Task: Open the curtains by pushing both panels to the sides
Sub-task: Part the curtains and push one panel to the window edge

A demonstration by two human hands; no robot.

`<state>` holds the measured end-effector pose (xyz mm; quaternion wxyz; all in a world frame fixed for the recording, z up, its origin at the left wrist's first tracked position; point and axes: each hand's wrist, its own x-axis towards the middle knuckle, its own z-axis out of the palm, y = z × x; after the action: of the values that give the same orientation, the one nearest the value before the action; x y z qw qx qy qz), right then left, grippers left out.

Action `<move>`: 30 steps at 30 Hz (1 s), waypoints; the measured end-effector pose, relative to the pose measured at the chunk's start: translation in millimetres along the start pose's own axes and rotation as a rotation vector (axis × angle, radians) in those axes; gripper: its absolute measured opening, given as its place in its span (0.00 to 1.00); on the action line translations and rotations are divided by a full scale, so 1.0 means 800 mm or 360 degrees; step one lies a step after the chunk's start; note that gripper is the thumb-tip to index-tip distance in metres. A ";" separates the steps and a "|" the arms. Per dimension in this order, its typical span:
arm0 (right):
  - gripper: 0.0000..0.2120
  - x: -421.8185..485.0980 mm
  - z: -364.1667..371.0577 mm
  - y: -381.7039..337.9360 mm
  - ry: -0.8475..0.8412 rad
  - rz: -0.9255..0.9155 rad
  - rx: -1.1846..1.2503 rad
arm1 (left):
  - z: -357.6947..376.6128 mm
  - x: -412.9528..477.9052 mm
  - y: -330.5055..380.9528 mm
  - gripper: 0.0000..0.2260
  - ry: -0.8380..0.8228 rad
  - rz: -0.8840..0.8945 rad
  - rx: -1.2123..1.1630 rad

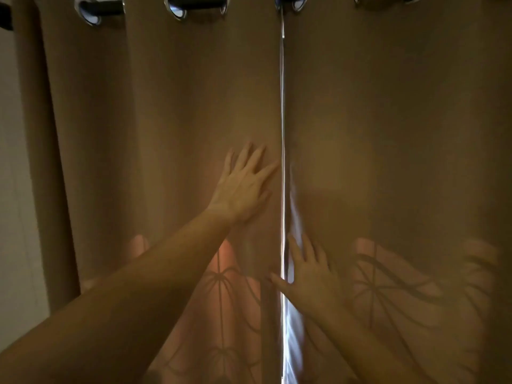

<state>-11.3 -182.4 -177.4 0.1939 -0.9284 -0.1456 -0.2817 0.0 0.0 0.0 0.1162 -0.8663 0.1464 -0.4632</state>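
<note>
Curtains: two tan grommet-top panels hang shut on a dark rod (99, 8), meeting at a thin bright gap (283, 134) at centre; neither panel has been pushed aside yet.
Left panel (155, 120): hangs flat from its metal grommets (177, 8); its outer edge folds beside the pale wall (16, 189).
Left hand (243, 184): open, fingers spread, palm flat against the left panel just beside the gap, gripping nothing.
Risk, left: a flat palm will probably slide over the cloth instead of carrying it, so the fabric bunches while the grommets stay put.
Gap: daylight shows through, wider toward the bottom.
Right hand (307, 273): open, fingers spread on the right panel's (401, 134) inner edge, thumb reaching across the gap; lower than the left hand, holding nothing.
Risk, right: pushing so far below the rod may only swing the hem sideways; the grommets could bind and jam.
Risk, both: uneven pushes might leave one panel half-closed.
</note>
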 end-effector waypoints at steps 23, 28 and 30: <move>0.58 0.090 0.108 -0.053 -0.0040 0.0162 0.0186 | 0.116 0.045 -0.070 0.27 0.0011 0.0541 0.0361; 0.59 0.108 0.123 -0.053 -0.0053 0.0040 0.0210 | 0.124 0.044 -0.082 0.27 0.0035 0.0482 0.0412; 0.59 0.114 0.129 -0.055 -0.0115 -0.0010 0.0271 | 0.124 0.042 -0.088 0.28 0.0028 0.0456 0.0428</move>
<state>92.8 -83.2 -191.3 0.2657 -0.9177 -0.1787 -0.2352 111.1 59.7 -4.5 0.2943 -0.8093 0.2060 -0.4648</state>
